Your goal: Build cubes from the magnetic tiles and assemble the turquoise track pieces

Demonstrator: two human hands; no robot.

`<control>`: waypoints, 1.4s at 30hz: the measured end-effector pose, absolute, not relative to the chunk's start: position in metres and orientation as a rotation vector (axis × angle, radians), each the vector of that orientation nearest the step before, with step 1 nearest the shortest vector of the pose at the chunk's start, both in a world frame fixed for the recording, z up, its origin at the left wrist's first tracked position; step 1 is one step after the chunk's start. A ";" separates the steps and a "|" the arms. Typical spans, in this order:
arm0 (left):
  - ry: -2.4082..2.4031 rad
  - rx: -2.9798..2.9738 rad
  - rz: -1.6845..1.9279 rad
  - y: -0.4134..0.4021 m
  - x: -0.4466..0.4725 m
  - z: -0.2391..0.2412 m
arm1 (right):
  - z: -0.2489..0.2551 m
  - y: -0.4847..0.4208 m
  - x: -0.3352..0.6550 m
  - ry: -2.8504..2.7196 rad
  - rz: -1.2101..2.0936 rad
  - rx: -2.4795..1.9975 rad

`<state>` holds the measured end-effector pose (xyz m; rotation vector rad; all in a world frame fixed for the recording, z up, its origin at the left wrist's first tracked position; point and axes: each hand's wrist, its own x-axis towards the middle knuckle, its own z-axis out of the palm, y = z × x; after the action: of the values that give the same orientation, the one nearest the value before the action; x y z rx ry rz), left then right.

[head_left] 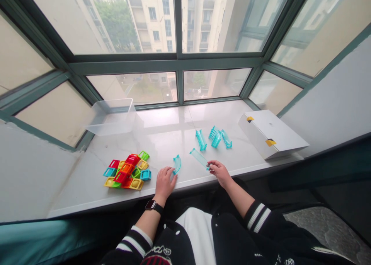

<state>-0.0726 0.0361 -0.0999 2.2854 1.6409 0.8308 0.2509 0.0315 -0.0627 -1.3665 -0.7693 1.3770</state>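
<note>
The right hand (219, 173) pinches the near end of a straight, see-through turquoise strip (198, 158), thin and smooth, which slants away to that hand's left. The left hand (165, 181) has its fingers at the near end of a curved turquoise piece (177, 163); whether it grips or only touches, I cannot tell. Beyond the right hand lie a straight turquoise stack (201, 140) and ribbed, nested curves (215, 136). Left of the left hand, glossy, squarish plastic blocks (127, 172) heap on the polished, faintly veined sill (162, 133).
</note>
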 end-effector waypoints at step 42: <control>0.991 1.187 0.934 0.004 0.030 -0.003 | -0.005 0.009 0.207 -1.467 0.848 -1.315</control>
<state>0.0301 0.0044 -0.0032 1.1868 0.9914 0.9340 0.2074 0.0091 -0.0053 -1.3154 -1.4674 0.8481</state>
